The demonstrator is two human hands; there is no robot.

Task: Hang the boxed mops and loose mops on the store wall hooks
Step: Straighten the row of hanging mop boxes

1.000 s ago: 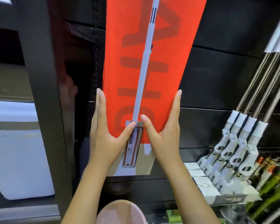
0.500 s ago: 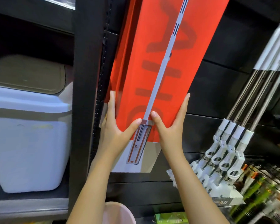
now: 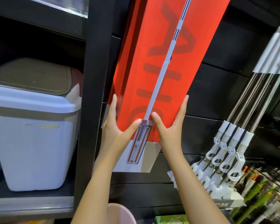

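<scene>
Both arms reach up, left hand [image 3: 118, 126] and right hand [image 3: 171, 126] flat, fingers straight, thumbs spread toward each other.

The boxed mop [image 3: 160, 70] lies tilted against the wall [image 3: 217, 97], between the shelf post [image 3: 94, 94] on its left and the row of loose mops [image 3: 225, 152] on its right. The left hand [image 3: 118, 131] flanks the box's left edge and the right hand [image 3: 170, 130] its right edge, with both thumbs on its front. Left of the post, a lidded bin [image 3: 34, 135] stands on a shelf [image 3: 31, 202].
</scene>
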